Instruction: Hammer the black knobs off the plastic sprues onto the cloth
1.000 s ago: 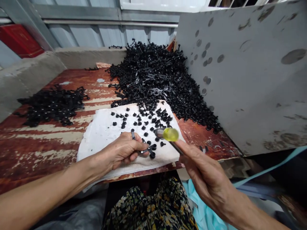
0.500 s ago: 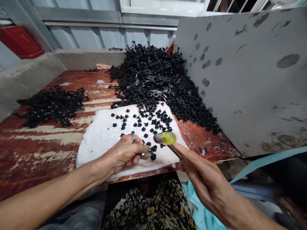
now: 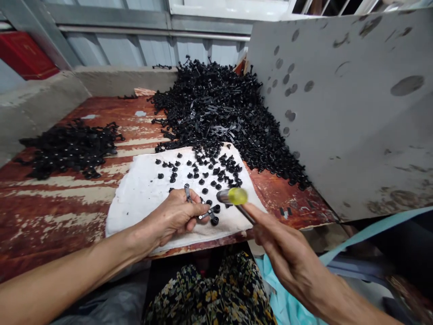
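My left hand is closed, pinching a small black link-like strip between thumb and finger, low over the white cloth. Another black strip sticks up from between its fingers. Two round black pieces lie at the far end of the pinched strip. My right hand grips the metal handle of a small hammer. The yellow-ended head is blurred and hovers just right of the strip. Several loose black stud-like pieces are scattered over the cloth beyond my hands.
A large heap of black parts rises behind the cloth, against a grey panel on the right. On the left, a smaller pile of black parts rests on the worn red-brown tabletop. A red box sits at far left.
The view has shifted very slightly. Both hands keep nearly the same pose, with the strip still pinched and the hammer head still blurred beside it.
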Tool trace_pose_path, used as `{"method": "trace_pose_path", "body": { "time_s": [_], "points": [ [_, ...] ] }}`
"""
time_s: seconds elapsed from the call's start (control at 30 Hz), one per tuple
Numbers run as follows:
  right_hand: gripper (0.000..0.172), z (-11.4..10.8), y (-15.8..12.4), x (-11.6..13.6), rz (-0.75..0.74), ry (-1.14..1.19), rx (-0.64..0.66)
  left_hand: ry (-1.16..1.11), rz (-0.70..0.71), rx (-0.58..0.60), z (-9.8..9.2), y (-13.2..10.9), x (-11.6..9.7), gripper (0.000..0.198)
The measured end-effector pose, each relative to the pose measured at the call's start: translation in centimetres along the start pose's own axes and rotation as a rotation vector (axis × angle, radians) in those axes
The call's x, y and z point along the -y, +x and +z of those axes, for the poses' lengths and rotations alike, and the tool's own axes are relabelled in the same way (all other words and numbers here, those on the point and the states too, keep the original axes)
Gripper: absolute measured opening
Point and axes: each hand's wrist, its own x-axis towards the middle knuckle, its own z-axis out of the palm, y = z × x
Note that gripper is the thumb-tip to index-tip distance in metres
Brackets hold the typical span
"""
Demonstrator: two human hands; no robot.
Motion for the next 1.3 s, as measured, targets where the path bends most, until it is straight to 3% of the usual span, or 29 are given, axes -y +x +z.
{"method": "trace_pose_path", "body": {
  "time_s": [0.1, 0.2, 0.27, 0.4, 0.47, 0.6, 0.73, 0.87, 1.0, 1.1, 1.3],
  "points": [
    [0.072, 0.2, -0.1, 0.1, -0.023, 0.020, -0.116, 0.011, 0.012, -0.003, 0.1, -0.1, -0.1, 0.021],
    [0.069, 0.3, 0.0, 0.1, -0.001, -0.043, 0.080, 0.021, 0.034, 0.004, 0.1, -0.1, -0.1, 0.027],
    [0.068, 0.0, 0.0, 0.4, 0.011, -0.053, 0.132, 0.012, 0.035, 0.010, 0.1, 0.0, 0.0, 0.031],
    [0.073, -0.6, -0.2, 1.0, -0.057, 0.032, -0.097, -0.025, 0.019, 0.006, 0.1, 0.1, 0.1, 0.031],
    [0.073, -0.4, -0.2, 0.7, -0.056, 0.068, -0.140, -0.024, 0.013, -0.004, 0.1, 0.1, 0.1, 0.030],
    [0.067, -0.1, -0.1, -0.1, 0.020, -0.029, 0.120, 0.000, 0.005, 0.007, 0.0, 0.2, 0.1, 0.029],
    [0.071, -0.3, 0.0, -0.2, -0.010, 0.013, -0.039, 0.010, 0.001, 0.008, -0.1, 0.4, 0.3, 0.029],
    [0.067, 0.1, -0.1, -0.5, 0.013, 0.001, 0.100, 0.044, 0.037, 0.043, -0.2, 0.5, 0.6, 0.025],
    [0.066, 0.4, -0.2, -0.6, 0.025, 0.011, 0.031, 0.110, 0.052, 0.047, -0.2, 0.3, 0.3, 0.024],
    [0.060, 0.2, 0.0, -0.5, 0.080, 0.023, 0.167, 0.178, 0.030, 0.019, -0.4, 0.0, -0.4, 0.021],
    [0.046, 1.0, -0.1, -1.0, 0.377, 0.366, -0.037, 0.165, 0.026, 0.029, -1.8, -1.2, -1.1, 0.023]
  ]
}}
